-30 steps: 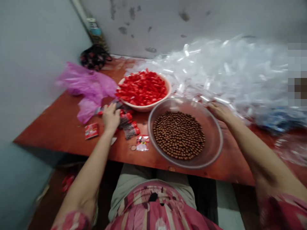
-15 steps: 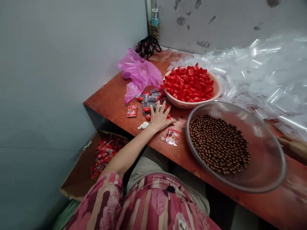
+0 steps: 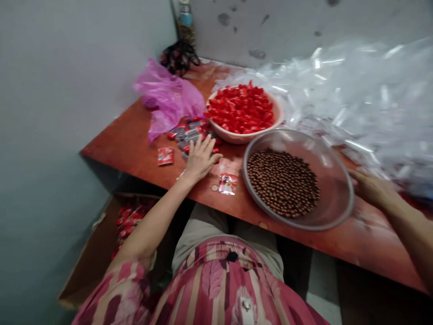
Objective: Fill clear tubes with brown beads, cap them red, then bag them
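Partway, judging by the mix: a small cluster of filled packets (image 3: 192, 134) lies on the counter (image 3: 118, 140), while plenty of loose stock remains: brown balls (image 3: 284, 183) in the grey basin (image 3: 329, 189), red plastic pieces (image 3: 240, 108) heaped in the pale bowl (image 3: 237, 139), clear plastic pile (image 3: 382, 104) behind. Exact count left: can't tell.

Packets look clear with dark contents and red ends, jumbled, blurry, between pink bag (image 3: 172, 97) and left hand (image 3: 200, 162). Left fingers spread wide at their near edge, seemingly gripping nothing. Right hand (image 3: 370, 187) is by the basin's right rim; finger spread unclear, can't tell any grip.
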{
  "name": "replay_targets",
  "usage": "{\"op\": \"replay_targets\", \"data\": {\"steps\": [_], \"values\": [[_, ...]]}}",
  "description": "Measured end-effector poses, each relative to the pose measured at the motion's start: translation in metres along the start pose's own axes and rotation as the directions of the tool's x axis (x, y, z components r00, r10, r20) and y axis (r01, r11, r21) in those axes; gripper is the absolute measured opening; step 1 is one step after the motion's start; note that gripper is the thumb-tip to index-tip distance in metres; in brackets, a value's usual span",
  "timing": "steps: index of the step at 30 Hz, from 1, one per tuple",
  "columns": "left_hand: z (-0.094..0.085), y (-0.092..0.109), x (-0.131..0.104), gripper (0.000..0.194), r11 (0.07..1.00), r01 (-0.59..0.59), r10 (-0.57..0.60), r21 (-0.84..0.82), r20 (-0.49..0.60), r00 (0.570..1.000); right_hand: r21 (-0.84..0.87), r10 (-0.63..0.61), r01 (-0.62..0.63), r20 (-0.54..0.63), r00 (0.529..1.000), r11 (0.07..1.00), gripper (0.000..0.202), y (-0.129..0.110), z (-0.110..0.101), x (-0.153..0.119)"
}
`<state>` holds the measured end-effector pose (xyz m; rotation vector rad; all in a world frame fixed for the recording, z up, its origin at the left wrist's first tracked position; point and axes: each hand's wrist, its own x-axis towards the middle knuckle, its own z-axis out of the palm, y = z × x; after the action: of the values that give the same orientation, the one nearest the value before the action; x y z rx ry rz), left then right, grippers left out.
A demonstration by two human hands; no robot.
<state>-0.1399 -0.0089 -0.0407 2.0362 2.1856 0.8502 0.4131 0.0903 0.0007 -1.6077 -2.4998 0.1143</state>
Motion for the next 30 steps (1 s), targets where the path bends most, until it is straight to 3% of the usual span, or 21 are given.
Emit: {"op": "replay_targets", "data": {"steps": [1, 3, 5, 6, 8, 11, 14, 16, 18, 20, 24, 26, 28, 30], "values": [[-0.001, 0.005, -0.001, 0.063, 0.999, -0.014, 0.012, -0.053, -0.047, 0.999, -0.039, 0.099, -0.098, 0.017, 0.995, 0.994, 0.021, -0.026, -0.003, 0.027], [-0.004, 0.022, 0.003, 0.060, 0.981, -0.090, 0.065, -0.172, -0.145, 0.987, -0.025, 0.165, -0.173, -0.196, 0.967, 0.985, 0.032, -0.066, -0.009, 0.068], [-0.005, 0.050, 0.011, 0.053, 0.935, -0.189, 0.130, -0.299, -0.207, 0.970, 0.060, -0.060, 0.075, -0.220, 0.974, 0.995, 0.043, -0.098, -0.012, 0.086], [-0.005, 0.066, 0.015, 0.049, 0.905, -0.229, 0.158, -0.359, -0.216, 0.963, 0.053, -0.234, 0.243, -0.141, 0.962, 0.968, 0.041, -0.113, -0.010, 0.089], [0.000, 0.099, 0.023, 0.040, 0.845, -0.259, 0.183, -0.469, -0.201, 0.962, -0.048, -0.479, 0.482, 0.066, 0.876, 0.875, 0.034, -0.142, -0.001, 0.092], [0.016, 0.131, 0.031, 0.032, 0.787, -0.243, 0.196, -0.567, -0.143, 0.970, -0.211, -0.572, 0.628, 0.275, 0.773, 0.749, 0.024, -0.178, 0.023, 0.100], [0.030, 0.136, 0.033, 0.032, 0.778, -0.181, 0.147, -0.602, -0.106, 0.983, -0.217, -0.650, 0.737, 0.358, 0.670, 0.640, 0.024, -0.205, 0.045, 0.112], [0.036, 0.132, 0.033, 0.032, 0.770, -0.135, 0.091, -0.624, -0.103, 0.991, -0.104, -0.723, 0.799, 0.369, 0.584, 0.593, 0.024, -0.219, 0.055, 0.115], [0.038, 0.128, 0.032, 0.033, 0.763, -0.105, 0.052, -0.638, -0.101, 0.993, 0.061, -0.756, 0.796, 0.362, 0.545, 0.603, 0.026, -0.228, 0.061, 0.114], [0.039, 0.126, 0.031, 0.033, 0.762, -0.090, 0.041, -0.641, -0.091, 0.995, 0.219, -0.727, 0.704, 0.354, 0.588, 0.676, 0.032, -0.232, 0.063, 0.112], [0.038, 0.127, 0.031, 0.033, 0.752, -0.076, 0.034, -0.655, -0.077, 0.996, 0.503, -0.559, 0.359, 0.334, 0.759, 0.786, 0.042, -0.221, 0.052, 0.106], [0.036, 0.129, 0.032, 0.033, 0.736, -0.061, 0.023, -0.674, -0.065, 0.998, 0.687, -0.486, 0.150, 0.327, 0.810, 0.711, 0.044, -0.215, 0.041, 0.103], [0.031, 0.130, 0.033, 0.034, 0.713, -0.040, 0.018, -0.700, -0.038, 0.999, 0.833, -0.422, -0.046, 0.326, 0.846, 0.551, 0.046, -0.211, 0.030, 0.099], [0.026, 0.132, 0.035, 0.036, 0.686, -0.011, 0.035, -0.728, 0.017, 0.999, 0.905, -0.357, -0.166, 0.315, 0.879, 0.391, 0.048, -0.209, 0.020, 0.094]]}}
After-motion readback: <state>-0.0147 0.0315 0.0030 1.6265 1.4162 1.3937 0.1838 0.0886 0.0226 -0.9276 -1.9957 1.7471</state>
